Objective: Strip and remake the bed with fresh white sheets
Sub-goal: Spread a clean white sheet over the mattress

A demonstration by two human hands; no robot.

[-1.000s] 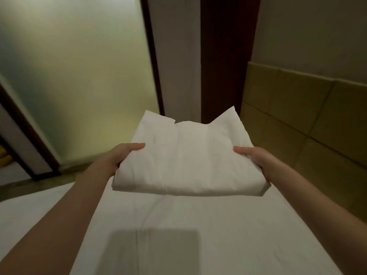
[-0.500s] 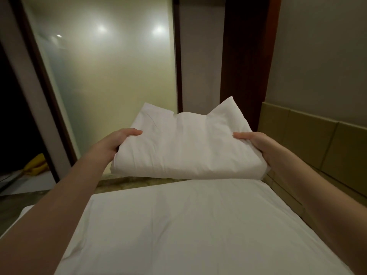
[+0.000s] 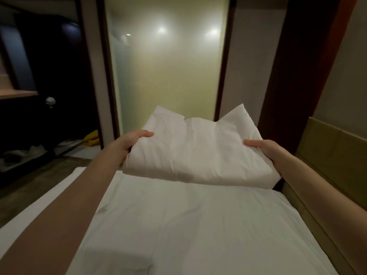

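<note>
A: What lies under you, biggest thing first?

B: The bed (image 3: 198, 231), covered by a smooth white sheet, fills the lower half of my view and runs away from me. A padded tan headboard panel (image 3: 335, 161) borders it on my right.

A: And beyond it?

B: A tall frosted glass panel (image 3: 168, 76) glows pale yellow, with two soft light spots on it. To its left is a dark doorway (image 3: 49, 86), and something yellow (image 3: 91, 138) lies on the floor there; I cannot tell what it is.

A: Where is the fresh linen?

B: The folded white sheet (image 3: 198, 153), a thick bundle, sits in the air over the far end of the bed, its near edge just above the mattress.

A: How do your hands stand?

B: My left hand (image 3: 129, 144) grips the left edge, thumb on top, fingers curled beneath. My right hand (image 3: 264, 148) holds the right edge the same way, thumb laid flat along the top
</note>
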